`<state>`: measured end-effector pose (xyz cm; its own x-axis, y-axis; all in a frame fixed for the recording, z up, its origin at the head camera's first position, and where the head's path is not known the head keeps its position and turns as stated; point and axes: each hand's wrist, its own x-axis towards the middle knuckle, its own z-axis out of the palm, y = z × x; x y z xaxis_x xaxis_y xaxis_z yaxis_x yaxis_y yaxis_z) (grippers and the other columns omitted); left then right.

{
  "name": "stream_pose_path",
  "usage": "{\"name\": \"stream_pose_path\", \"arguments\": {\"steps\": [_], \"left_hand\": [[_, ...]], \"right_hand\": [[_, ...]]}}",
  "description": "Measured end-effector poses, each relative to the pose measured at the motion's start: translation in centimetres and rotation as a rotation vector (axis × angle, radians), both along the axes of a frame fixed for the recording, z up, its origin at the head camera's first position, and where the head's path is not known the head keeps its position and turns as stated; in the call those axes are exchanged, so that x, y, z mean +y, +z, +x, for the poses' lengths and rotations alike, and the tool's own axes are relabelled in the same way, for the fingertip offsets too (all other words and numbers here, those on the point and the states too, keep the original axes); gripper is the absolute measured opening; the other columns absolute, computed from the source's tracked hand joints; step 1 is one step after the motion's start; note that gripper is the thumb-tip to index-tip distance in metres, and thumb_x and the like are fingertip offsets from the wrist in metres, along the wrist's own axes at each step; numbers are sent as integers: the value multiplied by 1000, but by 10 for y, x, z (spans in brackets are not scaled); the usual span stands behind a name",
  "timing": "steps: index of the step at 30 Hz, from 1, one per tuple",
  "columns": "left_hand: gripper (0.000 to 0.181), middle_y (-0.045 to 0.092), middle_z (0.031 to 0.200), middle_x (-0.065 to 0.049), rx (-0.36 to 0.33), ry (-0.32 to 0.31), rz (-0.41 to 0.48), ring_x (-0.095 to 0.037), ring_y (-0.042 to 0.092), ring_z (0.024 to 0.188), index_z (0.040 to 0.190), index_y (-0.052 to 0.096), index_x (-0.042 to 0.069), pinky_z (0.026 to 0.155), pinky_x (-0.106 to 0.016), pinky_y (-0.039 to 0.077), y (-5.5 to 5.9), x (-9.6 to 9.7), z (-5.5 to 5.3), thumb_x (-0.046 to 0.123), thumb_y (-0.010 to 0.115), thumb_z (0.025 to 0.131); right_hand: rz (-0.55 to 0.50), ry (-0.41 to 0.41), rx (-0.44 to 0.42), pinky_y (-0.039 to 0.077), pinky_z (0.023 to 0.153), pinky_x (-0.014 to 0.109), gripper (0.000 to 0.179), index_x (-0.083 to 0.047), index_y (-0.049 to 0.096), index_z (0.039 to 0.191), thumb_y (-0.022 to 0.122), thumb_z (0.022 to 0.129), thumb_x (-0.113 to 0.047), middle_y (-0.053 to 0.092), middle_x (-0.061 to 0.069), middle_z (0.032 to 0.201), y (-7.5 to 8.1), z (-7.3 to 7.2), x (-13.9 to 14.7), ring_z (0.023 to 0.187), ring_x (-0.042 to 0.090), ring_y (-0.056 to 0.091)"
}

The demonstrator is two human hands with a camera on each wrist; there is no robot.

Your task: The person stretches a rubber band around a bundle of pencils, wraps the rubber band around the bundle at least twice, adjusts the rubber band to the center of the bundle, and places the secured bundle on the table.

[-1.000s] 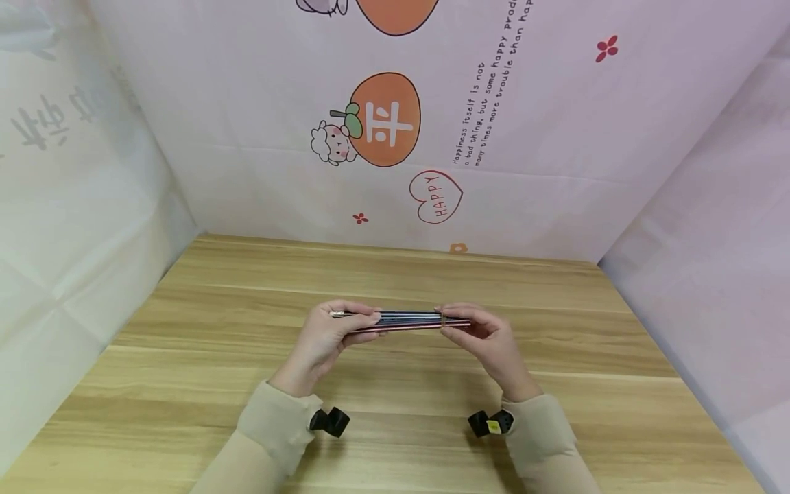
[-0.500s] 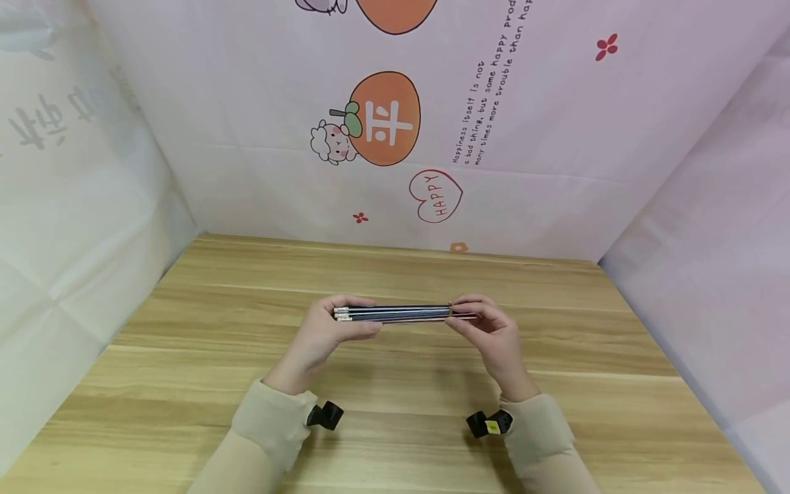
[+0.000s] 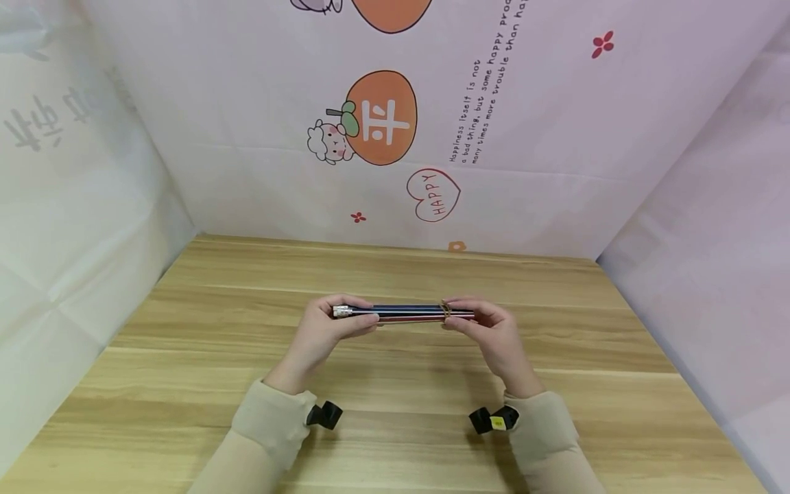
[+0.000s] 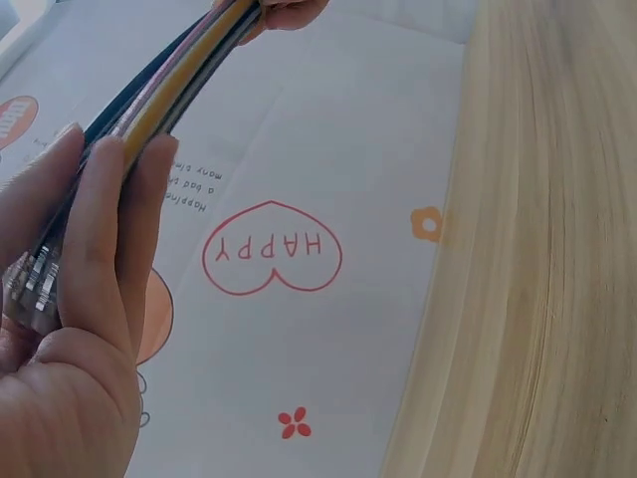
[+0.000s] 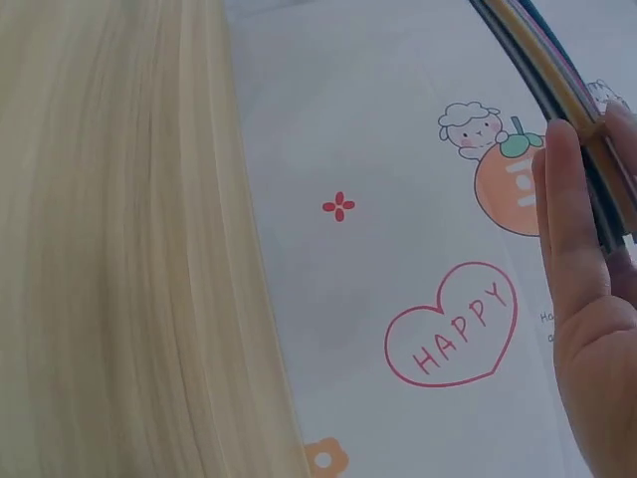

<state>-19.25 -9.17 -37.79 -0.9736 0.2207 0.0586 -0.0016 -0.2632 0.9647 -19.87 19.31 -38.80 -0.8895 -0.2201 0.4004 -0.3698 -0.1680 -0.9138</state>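
Observation:
Both hands hold a bundle of several pencils (image 3: pixel 407 310) level above the table. Dark blue and red barrels show in the head view, and a yellow one among them in the left wrist view. Around the left end, with its silvery ferrules (image 3: pixel 342 311), the left hand (image 3: pixel 316 337) grips the bundle between thumb and fingers. A thin brown rubber band (image 3: pixel 446 311) circles the pencils near their right end. At this band the right hand (image 3: pixel 498 337) pinches the bundle, its fingertips on the band. The fingers partly hide both ends.
Below the hands lies a wood-grain table (image 3: pixel 395 425). A white printed cloth (image 3: pixel 531 206) rises behind its far edge, and pale cloth walls (image 3: pixel 80 226) stand on either side. A small black camera sits on each wrist.
The bundle has risen slightly and turned. The pencils, spread flat half a second ago, now lie gathered closer, with the left thumb over them. The right hand stays at the banded end.

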Motion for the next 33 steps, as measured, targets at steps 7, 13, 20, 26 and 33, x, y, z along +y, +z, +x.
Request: {"name": "stream_pose_path", "arguments": {"steps": [7,13,20,26,33], "left_hand": [[25,68,118,-22,5,-29,30,-26,74,95,108,69,-12,89,-36,61,0,1,-1,-3,74,84],[26,71,114,-22,2,-69,-4,-23,74,93,107,69,-15,86,-36,62,-4,8,-1,-3,74,84],[25,74,108,-17,-30,-72,6,-22,74,91,106,70,-14,85,-36,62,-4,14,2,-4,74,83],[29,67,117,-29,-24,-53,7,-29,74,93,107,69,-16,85,-37,62,-2,10,1,-3,76,82],[26,72,110,-22,-10,-69,0,-20,75,86,105,70,-15,83,-36,63,-2,13,2,-6,75,81]], "right_hand": [[42,-48,3,62,80,23,28,-5,77,104,70,83,12,74,-5,109,3,2,1,100,11,68],[162,-9,-18,63,79,24,23,-5,78,101,76,81,6,75,-6,107,7,6,-1,98,10,70],[254,39,-7,63,77,24,28,-4,76,109,77,82,1,74,-6,114,9,7,-2,95,11,71],[263,7,3,62,73,22,31,-7,76,111,76,82,3,71,-7,115,12,5,9,90,10,70],[377,-29,13,61,69,21,20,2,76,100,79,81,-2,73,-11,99,15,7,6,85,7,68]]}}
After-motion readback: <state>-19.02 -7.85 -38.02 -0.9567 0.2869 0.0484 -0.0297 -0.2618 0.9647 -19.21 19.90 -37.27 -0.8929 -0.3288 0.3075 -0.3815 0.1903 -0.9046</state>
